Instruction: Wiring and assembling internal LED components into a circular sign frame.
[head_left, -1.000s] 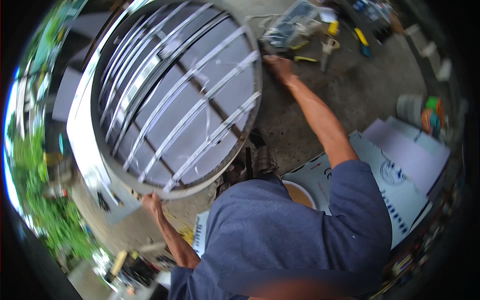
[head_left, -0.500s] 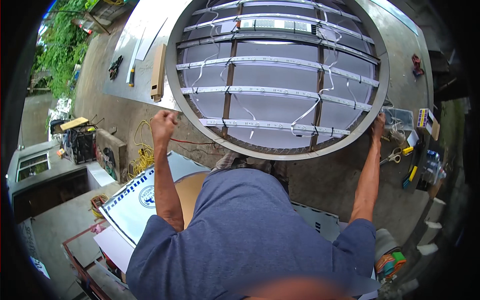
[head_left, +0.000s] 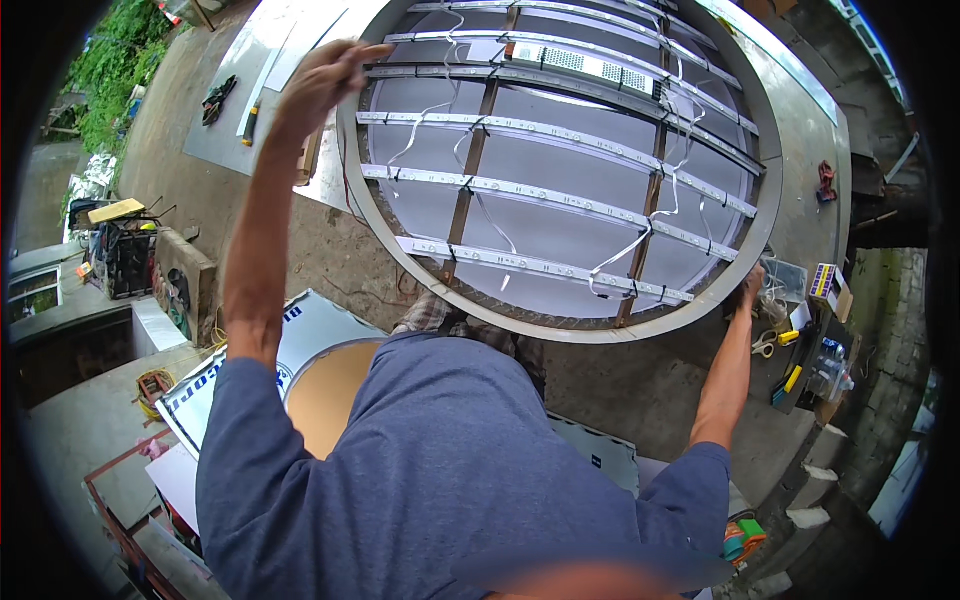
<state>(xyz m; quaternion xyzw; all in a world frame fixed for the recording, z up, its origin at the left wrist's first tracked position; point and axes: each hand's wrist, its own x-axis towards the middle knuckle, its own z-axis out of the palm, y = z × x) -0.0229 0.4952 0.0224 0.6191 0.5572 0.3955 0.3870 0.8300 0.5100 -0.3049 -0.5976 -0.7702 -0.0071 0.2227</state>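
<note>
A large round metal sign frame (head_left: 557, 331) stands in front of me, with rows of white LED strips (head_left: 560, 196) tied across dark crossbars and a perforated metal power supply (head_left: 585, 68) near its far side. My left hand (head_left: 328, 82) is raised over the frame's far left rim, its fingers mostly bent together and one pointing toward the rim. A thin dark red wire (head_left: 347, 182) runs down from it along the outside of the frame. At the lower right, my right hand (head_left: 748, 284) grips the frame's rim, with its fingers partly hidden.
Left of the frame, a utility knife (head_left: 250, 124) and a dark bundle (head_left: 219, 100) lie on a metal sheet (head_left: 215, 140). To the right are scissors (head_left: 764, 344), a clear plastic box (head_left: 786, 281) and a small carton (head_left: 829, 287). A printed sheet (head_left: 325, 318) lies beside my body.
My left hand has risen from below the frame's left side to above its far left rim, and the red wire now hangs upward along the frame. My right hand stays at the rim.
</note>
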